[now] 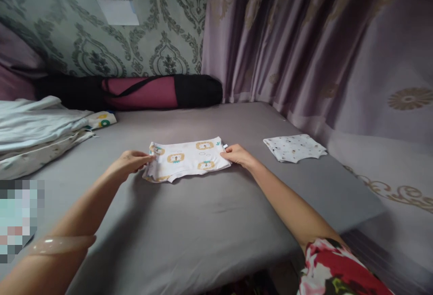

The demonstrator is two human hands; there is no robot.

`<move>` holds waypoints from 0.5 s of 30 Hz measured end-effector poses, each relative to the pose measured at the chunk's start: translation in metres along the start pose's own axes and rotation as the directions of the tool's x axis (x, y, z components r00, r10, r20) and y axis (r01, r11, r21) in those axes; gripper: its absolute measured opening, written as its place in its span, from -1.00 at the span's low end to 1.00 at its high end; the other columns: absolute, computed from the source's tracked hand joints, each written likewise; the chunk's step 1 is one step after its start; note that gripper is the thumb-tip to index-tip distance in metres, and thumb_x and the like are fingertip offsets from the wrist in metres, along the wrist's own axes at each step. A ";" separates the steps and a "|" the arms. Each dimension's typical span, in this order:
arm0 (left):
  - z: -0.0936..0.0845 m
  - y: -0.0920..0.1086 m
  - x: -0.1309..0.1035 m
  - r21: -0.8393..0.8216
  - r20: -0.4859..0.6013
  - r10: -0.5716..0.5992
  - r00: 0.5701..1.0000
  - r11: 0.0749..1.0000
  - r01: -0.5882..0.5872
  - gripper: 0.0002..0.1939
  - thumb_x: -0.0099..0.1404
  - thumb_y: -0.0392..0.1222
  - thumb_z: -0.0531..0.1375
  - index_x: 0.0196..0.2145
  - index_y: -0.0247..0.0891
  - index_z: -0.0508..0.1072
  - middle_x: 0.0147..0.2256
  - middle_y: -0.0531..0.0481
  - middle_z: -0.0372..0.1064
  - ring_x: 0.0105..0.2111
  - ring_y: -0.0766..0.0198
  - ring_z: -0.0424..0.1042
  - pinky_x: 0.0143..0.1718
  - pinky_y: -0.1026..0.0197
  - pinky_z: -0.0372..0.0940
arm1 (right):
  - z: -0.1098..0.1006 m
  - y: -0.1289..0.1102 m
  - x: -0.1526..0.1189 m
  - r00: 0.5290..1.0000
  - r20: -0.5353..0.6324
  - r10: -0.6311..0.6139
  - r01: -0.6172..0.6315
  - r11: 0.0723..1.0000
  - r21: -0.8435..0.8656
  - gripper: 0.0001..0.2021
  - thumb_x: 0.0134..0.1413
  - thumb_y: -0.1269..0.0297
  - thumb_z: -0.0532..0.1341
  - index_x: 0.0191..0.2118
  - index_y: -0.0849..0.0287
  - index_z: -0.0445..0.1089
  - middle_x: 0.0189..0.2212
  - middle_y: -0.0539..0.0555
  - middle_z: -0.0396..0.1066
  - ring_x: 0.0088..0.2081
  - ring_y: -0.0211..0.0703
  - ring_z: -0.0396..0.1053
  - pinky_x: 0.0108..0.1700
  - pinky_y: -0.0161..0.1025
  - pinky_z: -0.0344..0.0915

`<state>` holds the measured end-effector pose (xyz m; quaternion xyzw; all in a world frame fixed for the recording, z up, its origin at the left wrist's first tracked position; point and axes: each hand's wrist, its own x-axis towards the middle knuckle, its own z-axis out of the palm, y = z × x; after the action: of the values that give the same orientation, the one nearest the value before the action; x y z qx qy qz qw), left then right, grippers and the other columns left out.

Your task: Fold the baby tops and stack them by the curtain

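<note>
A small white garment with orange and green prints is stretched flat between my hands over the grey sheet. My left hand pinches its left edge between thumb and fingers. At the opposite side, my right hand grips the right edge, beside a small white tag. To the right lies a folded white garment with small dark prints, apart from both hands.
Pale clothes are heaped at the left. A black and maroon long bag lies along the patterned wall. Purple curtains hang behind and to the right. A blurred patch covers the lower left edge.
</note>
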<state>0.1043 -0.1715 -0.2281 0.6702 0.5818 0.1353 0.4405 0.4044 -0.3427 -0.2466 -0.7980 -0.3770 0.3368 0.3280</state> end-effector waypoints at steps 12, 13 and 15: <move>0.045 0.111 -0.014 -0.074 0.120 0.219 0.968 0.975 -0.211 -0.75 0.04 -0.07 0.28 -0.42 -0.33 0.52 -0.66 0.16 0.13 -0.55 0.41 0.07 -0.50 0.31 -0.05 | -0.089 0.023 -0.029 0.977 -0.213 0.001 0.019 0.996 0.092 -0.87 -0.09 0.28 0.28 -0.52 0.23 0.44 -0.64 -0.10 0.29 -0.55 -0.37 0.18 -0.50 -0.42 0.07; 0.059 0.122 -0.017 -0.106 0.146 0.249 0.957 0.966 -0.235 -0.77 0.03 -0.08 0.28 -0.43 -0.33 0.52 -0.66 0.15 0.15 -0.56 0.41 0.08 -0.50 0.31 -0.04 | -0.105 0.028 -0.033 0.968 -0.250 0.030 -0.008 0.996 0.088 -0.88 -0.10 0.29 0.29 -0.50 0.24 0.46 -0.64 -0.09 0.31 -0.56 -0.37 0.19 -0.50 -0.42 0.09; 0.089 0.143 -0.021 -0.159 0.185 0.296 0.937 0.950 -0.269 -0.79 0.03 -0.10 0.29 -0.46 -0.32 0.50 -0.66 0.14 0.16 -0.58 0.41 0.08 -0.51 0.30 -0.03 | -0.136 0.037 -0.042 0.938 -0.326 0.117 -0.089 0.991 0.097 -0.89 -0.11 0.31 0.31 -0.44 0.26 0.49 -0.65 -0.08 0.32 -0.58 -0.37 0.18 -0.51 -0.41 0.11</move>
<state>0.2546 -0.2192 -0.1650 0.7271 0.4201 0.1649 0.5174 0.5047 -0.4321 -0.1870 -0.8480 -0.2604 0.2296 0.4004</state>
